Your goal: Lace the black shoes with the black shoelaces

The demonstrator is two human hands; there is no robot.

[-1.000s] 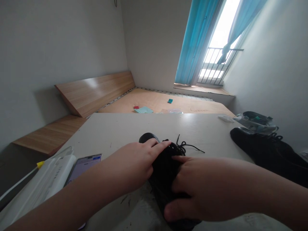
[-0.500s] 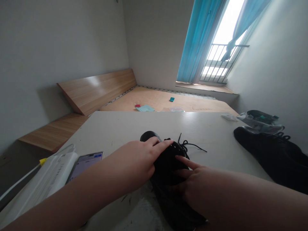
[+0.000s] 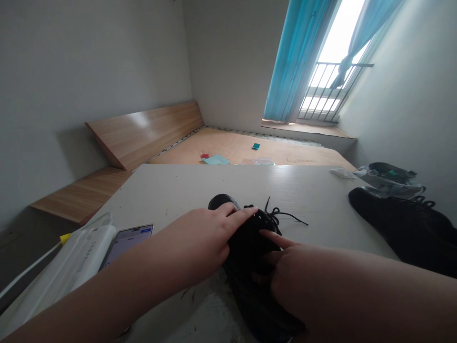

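A black lace-up shoe [image 3: 250,309] lies on the white table [image 3: 171,190] with its toe pointing away from me. My left hand [image 3: 210,233] grips the shoe's left side, its index finger reaching across to the row of eyelets. At the shoe's opening, my right hand [image 3: 291,271] holds the right side, one finger resting near the tongue and the others curled partly inside. The inner fingertips are hard to see in the dark. Loose black laces [image 3: 276,214] hang off the right edge of the eyelets onto the tabletop.
Another black shoe [image 3: 400,228] stands on the right, in front of a clear plastic bag [image 3: 392,178]. A small white packet [image 3: 342,173] lies beside that bag. To the left are a phone [image 3: 130,240] and a white device with a cable [image 3: 85,257]. A bed [image 3: 228,138] stands beyond.
My right fingers have shifted slightly at the shoe's opening. The left hand keeps its hold, and the camera view has moved a little.
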